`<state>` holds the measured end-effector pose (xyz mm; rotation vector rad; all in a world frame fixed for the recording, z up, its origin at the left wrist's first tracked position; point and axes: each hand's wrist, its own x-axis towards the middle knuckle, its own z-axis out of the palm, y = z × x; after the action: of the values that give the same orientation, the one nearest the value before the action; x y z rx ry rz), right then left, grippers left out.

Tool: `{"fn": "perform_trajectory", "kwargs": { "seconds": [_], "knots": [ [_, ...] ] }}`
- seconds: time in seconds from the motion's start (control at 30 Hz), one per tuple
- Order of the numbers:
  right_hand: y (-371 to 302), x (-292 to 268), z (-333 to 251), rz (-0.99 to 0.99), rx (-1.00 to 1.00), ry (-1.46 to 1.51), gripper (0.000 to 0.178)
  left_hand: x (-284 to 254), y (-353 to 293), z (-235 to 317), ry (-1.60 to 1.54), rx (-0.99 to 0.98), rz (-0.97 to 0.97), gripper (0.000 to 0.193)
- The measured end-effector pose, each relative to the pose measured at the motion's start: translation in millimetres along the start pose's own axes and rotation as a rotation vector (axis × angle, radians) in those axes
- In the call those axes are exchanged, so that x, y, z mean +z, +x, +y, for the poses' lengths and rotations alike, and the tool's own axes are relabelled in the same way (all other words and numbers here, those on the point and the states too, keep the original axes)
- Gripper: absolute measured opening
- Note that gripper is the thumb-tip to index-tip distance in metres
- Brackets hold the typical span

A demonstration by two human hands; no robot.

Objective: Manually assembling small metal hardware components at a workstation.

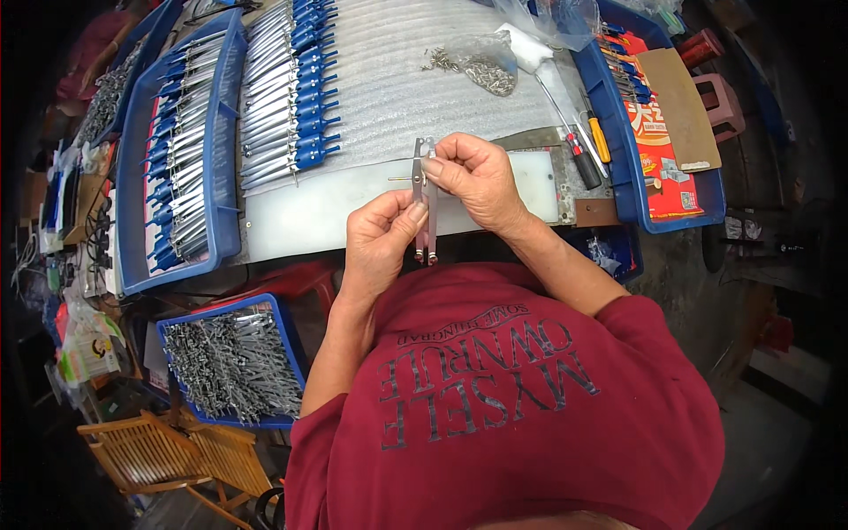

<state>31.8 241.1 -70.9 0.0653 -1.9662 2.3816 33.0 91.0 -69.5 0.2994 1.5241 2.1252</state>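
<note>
Both my hands hold one slim metal linkage (pixel 432 225), made of narrow flat bars side by side and held upright in front of my chest. My left hand (pixel 375 238) pinches its middle between thumb and fingers. Higher up, my right hand (pixel 481 184) is closed with the thumb pressed on the part near its top end. A thin brass-coloured pin (pixel 400 179) sticks out to the left of the linkage; what holds it is hidden. Just beneath the hands lies a white board (pixel 300 216) at the bench's near edge.
Rows of blue-handled metal pieces (pixel 309 97) lie on foam sheeting (pixel 389 79), with more in a blue tray (pixel 228 132) at left. A bag of small fasteners (pixel 490 78), screwdrivers (pixel 583 163) and another blue tray (pixel 632 190) are right. A crate of metal parts (pixel 231 362) stands lower left.
</note>
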Motion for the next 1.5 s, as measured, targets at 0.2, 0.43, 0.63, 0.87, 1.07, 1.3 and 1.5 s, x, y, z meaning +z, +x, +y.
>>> {"fn": "perform_trajectory", "kwargs": {
  "seconds": [0.2,0.43,0.63,0.87,1.07,1.3,1.5],
  "knots": [
    [1.4,0.8,-4.2,0.036,-0.012,0.049,0.008,1.5,-0.9,1.1,0.018,0.004,0.014,0.017],
    [5.8,-3.8,-7.3,0.047,-0.006,-0.064,0.007,1.4,-3.2,-2.3,0.124,0.027,0.028,0.016],
    [6.0,-3.5,-7.2,0.058,-0.004,-0.02,0.007,5.0,-4.9,4.3,0.159,-0.012,0.058,0.013],
    [6.1,-5.2,-6.2,0.087,-0.051,-0.068,0.007,4.9,-5.2,6.4,0.164,-0.046,0.05,0.013],
    [6.1,-3.5,-10.8,0.101,-0.109,-0.124,0.008,4.3,-6.3,7.1,0.133,-0.028,0.021,0.014],
    [5.1,-4.1,-13.6,0.082,-0.113,-0.118,0.008,7.3,-7.9,9.8,0.137,-0.02,0.04,0.013],
    [6.0,-0.8,-16.5,0.041,-0.044,-0.038,0.009,2.3,-6.3,8.7,0.155,-0.017,0.013,0.012]
  ]
}}
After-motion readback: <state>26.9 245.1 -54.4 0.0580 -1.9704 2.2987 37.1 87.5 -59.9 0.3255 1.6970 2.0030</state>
